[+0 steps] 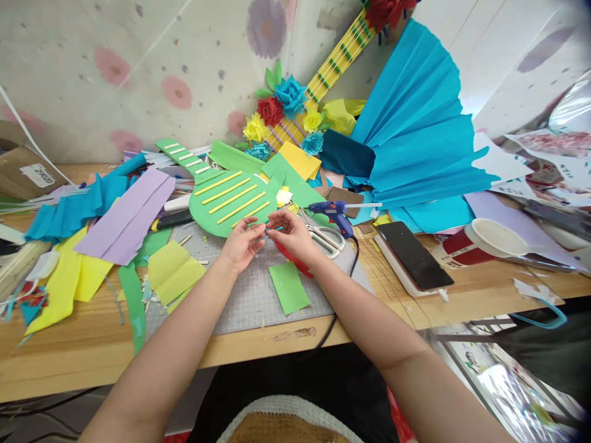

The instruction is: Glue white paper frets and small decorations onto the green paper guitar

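Observation:
My left hand (244,244) and my right hand (289,231) meet over the cutting mat (240,301), fingertips pinched close together. Something small and bluish seems to be between them, too small to name. Just behind lies a green paper guitar shape (207,206) with yellow strips across its body and white strips on its neck. Under my right hand shows a red piece (302,266), partly hidden by my wrist. A green paper rectangle (289,287) rests on the mat below my hands. Right of them are white-handled scissors (330,240) and a blue glue gun (335,214).
A yellow guitar (332,71) decorated with paper flowers leans on the wall. Blue crepe paper (415,117) spreads beside it. A phone (415,253) and paper cup (480,243) stand right; lilac paper (127,215) and yellow scraps lie left. The glue gun's cord (341,301) crosses the table edge.

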`<state>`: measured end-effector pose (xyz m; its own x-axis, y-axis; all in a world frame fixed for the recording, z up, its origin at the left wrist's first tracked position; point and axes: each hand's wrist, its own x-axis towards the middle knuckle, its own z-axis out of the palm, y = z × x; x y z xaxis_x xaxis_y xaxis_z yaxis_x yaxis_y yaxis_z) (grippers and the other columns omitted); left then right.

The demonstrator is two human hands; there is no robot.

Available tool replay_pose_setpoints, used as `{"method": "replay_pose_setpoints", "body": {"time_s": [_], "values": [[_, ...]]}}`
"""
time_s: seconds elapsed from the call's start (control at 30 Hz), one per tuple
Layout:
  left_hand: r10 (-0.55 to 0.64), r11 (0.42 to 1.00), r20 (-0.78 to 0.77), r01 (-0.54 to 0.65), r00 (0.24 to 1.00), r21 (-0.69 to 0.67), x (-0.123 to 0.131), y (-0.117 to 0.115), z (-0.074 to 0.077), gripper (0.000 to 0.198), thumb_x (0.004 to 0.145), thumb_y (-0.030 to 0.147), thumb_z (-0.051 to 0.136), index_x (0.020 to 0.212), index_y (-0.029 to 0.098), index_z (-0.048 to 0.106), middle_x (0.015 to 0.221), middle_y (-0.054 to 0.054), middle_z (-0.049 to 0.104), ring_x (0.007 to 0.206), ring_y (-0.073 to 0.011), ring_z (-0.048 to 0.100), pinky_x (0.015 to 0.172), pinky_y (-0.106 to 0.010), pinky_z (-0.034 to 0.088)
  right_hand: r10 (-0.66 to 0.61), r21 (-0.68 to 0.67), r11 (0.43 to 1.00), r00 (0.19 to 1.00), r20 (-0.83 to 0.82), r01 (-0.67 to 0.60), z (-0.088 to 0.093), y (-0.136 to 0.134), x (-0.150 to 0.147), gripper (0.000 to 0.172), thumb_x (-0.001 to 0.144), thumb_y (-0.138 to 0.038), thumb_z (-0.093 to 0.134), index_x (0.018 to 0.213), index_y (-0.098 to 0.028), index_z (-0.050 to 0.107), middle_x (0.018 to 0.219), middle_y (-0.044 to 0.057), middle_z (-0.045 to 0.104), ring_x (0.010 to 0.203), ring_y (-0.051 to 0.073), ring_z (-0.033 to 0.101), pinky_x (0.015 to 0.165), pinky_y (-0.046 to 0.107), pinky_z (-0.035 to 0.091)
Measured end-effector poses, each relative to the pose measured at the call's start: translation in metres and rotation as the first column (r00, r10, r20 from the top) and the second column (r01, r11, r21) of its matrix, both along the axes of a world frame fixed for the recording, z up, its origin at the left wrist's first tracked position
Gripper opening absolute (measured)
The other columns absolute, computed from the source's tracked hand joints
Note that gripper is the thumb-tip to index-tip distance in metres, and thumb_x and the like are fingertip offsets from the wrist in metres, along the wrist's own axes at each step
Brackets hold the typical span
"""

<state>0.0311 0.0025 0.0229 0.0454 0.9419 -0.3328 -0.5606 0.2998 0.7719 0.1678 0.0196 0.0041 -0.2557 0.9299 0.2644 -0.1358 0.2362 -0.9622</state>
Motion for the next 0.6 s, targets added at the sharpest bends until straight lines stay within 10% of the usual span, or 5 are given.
{"method": "replay_pose_setpoints", "body": {"time_s": [0.43, 0.6], "values": [[0.067, 0.993, -0.174, -0.048, 0.982, 0.112, 0.0064, -0.0017, -0.0005, 0.035, 0.071, 0.037, 0.067, 0.097, 0.015, 0.058, 0.077, -0.003, 0.067, 0.056, -0.0088, 0.059, 0.042, -0.019, 0.048, -0.146, 0.135, 0.98, 0.989, 0.006, 0.144, 0.0003, -0.0028, 0.0006, 0.025, 0.072, -0.025, 0.063, 0.093, -0.026, 0.048, 0.08, -0.002, 0.057, 0.077, 0.013, 0.057, 0.074, 0.029, 0.047], [0.059, 0.982, -0.199, -0.021, 0.978, 0.189, 0.0038, -0.0008, -0.0057, 0.042, 0.06, 0.025, 0.075, 0.097, 0.015, 0.058, 0.074, 0.0, 0.064, 0.058, -0.0091, 0.059, 0.044, -0.019, 0.049, -0.119, 0.163, 0.98, 0.993, 0.022, 0.114, 0.0016, -0.0009, 0.0039, 0.027, 0.073, -0.025, 0.063, 0.094, -0.026, 0.047, 0.08, -0.002, 0.056, 0.08, 0.013, 0.058, 0.074, 0.029, 0.048]]}}
